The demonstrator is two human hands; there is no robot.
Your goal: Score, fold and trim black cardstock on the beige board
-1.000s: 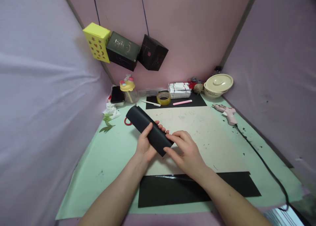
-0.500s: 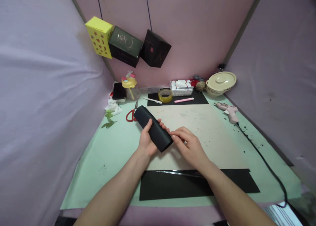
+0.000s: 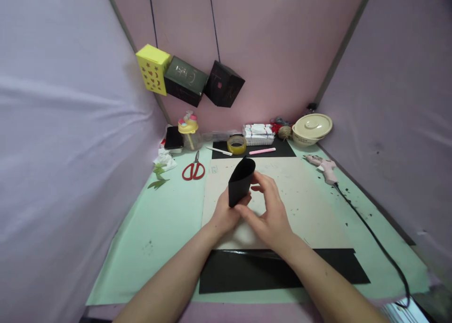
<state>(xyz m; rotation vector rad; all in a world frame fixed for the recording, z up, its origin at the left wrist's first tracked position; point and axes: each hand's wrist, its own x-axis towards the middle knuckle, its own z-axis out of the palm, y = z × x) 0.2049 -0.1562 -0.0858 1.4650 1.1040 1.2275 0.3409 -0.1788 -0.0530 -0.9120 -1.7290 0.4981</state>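
Black paper roll (image 3: 240, 187) swung upward — left hand (image 3: 225, 212) gripping, right hand (image 3: 272, 214) touching.

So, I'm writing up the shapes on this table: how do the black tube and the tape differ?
The tube is black, while the tape is yellowish.
The tube's opening is pinched at one corner, while the tape is a rounded ring.
The tube is held up in the left hand, while the tape lies on a black sheet.
Both are hollow, with their openings showing.
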